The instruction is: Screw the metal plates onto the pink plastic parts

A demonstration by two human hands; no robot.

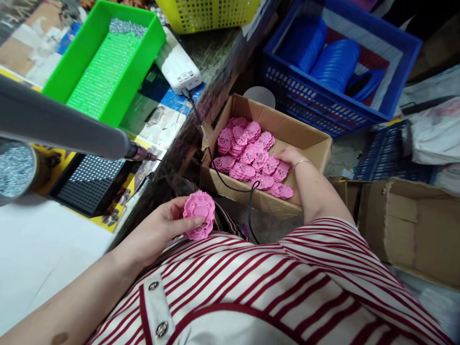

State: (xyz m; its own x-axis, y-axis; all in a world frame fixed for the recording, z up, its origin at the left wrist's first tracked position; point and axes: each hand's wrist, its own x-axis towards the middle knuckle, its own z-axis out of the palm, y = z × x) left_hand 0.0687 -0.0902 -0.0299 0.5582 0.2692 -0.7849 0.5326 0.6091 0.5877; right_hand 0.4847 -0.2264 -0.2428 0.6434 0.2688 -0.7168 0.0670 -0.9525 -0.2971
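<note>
My left hand [168,221] is closed around a pink plastic piece [199,206] with a scalloped rim and a raised oval in its middle. The thumb lies across its lower part, in front of my lap. Over in the cardboard box [305,132], my right hand [288,156] reaches down to several stacked pink plastic pieces [247,154] with small shiny metal bits on them. Its fingers are bent together at the edge of a pink piece [281,170] on the right side of the pile; the thumb is mostly hidden.
An electric screwdriver [89,129] extends over the bench from the left. A green tray [143,72] and a black tray [77,191] hold small screws. A white power bank [179,64] has a black cable [230,188] hanging across the box. Blue crates [323,103] stand behind.
</note>
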